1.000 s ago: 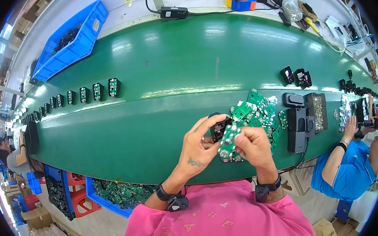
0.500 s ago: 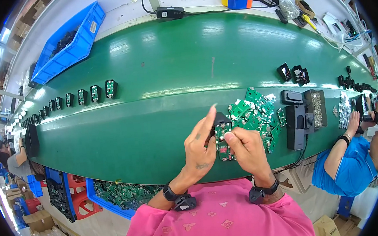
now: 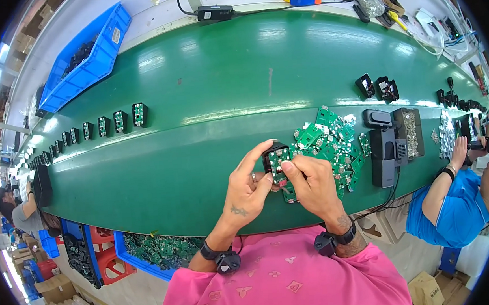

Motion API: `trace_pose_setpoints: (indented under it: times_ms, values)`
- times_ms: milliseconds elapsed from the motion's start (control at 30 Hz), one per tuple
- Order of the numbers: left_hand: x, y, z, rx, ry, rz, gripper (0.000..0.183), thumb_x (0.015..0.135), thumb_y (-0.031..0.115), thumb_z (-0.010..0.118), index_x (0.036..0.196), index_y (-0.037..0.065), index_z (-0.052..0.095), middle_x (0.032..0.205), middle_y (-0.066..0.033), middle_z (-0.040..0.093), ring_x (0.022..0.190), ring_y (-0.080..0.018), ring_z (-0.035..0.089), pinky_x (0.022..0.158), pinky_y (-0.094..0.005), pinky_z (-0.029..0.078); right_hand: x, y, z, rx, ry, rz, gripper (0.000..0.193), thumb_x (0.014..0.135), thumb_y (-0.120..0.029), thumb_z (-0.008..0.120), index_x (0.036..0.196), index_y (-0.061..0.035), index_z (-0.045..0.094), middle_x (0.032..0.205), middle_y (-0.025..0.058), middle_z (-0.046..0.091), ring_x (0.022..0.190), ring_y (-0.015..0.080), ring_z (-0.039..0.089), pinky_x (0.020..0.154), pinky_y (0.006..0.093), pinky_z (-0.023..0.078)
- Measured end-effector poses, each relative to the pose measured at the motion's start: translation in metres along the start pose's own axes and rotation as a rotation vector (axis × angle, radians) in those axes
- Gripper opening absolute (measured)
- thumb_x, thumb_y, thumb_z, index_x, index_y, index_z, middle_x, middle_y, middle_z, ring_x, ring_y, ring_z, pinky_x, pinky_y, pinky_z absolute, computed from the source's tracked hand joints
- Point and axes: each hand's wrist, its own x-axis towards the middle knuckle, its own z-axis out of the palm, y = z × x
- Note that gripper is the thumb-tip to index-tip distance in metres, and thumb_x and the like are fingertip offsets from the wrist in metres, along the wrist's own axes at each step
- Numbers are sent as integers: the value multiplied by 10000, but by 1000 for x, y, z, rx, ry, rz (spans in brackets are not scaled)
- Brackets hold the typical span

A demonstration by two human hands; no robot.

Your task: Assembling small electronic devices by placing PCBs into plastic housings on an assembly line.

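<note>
In front of my chest, my left hand [image 3: 244, 191] is wrapped round a small black plastic housing [image 3: 267, 157], its index finger curled over the far end. A green circuit board [image 3: 277, 160] with a red component lies in the housing's open face. The thumb of my right hand [image 3: 315, 186] presses on the board from the right, its other fingers bent behind. Another green board [image 3: 290, 194] shows just below my hands; whether it is held or lies on the table is unclear. Beyond my right hand lies a loose pile of green circuit boards [image 3: 334, 143].
Housings with boards [image 3: 139, 114] stand in a row at left. Two black housings [image 3: 386, 90], a grey device [image 3: 383, 157] and a box of small metal parts [image 3: 411, 132] are at right. A blue crate [image 3: 87, 56] sits at the far left. A co-worker in blue [image 3: 450, 212] works at right.
My left index finger, stretched out before, has curled over the housing's end. Both hands and the housing have shifted slightly left, and the housing sits a little higher in view.
</note>
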Motion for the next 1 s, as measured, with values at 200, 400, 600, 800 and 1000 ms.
trace_pose_setpoints:
  times_ms: [200,400,600,800,1000]
  values:
    - [1,-4,-2,12,17,-41,476,938,6,550,1399,-5,431,1316,-199,523,895,-191,687,604,-250,594,1,-4,5,-54,18,-33,353,966,-208,609,667,-31,547,573,110,524,476,283,520,449,387,374]
    - [1,-4,6,14,90,-109,373,998,74,492,1362,1,449,1196,-165,605,663,-165,688,498,-227,547,-2,-3,7,33,18,110,160,972,-184,592,962,-27,617,673,125,622,517,249,602,481,361,433]
    - [1,-6,8,-38,79,-156,359,1019,90,450,1366,0,424,1143,-165,607,647,-156,675,496,-233,549,4,-3,9,197,-56,71,370,1000,-154,520,1350,-32,501,740,162,645,578,306,640,530,383,480]
    - [1,-7,11,34,97,-115,339,1023,97,446,1348,-1,451,1062,-138,622,624,-147,668,494,-239,543,0,5,16,6,-12,3,371,1019,-181,488,1359,-32,491,769,188,645,635,352,655,545,428,493]
    - [-1,-14,11,170,154,-40,320,1018,103,466,1320,1,492,985,-119,650,608,-119,653,482,-235,515,-3,6,23,75,10,7,389,1025,-194,480,1375,-25,470,833,196,652,672,357,664,576,435,505]
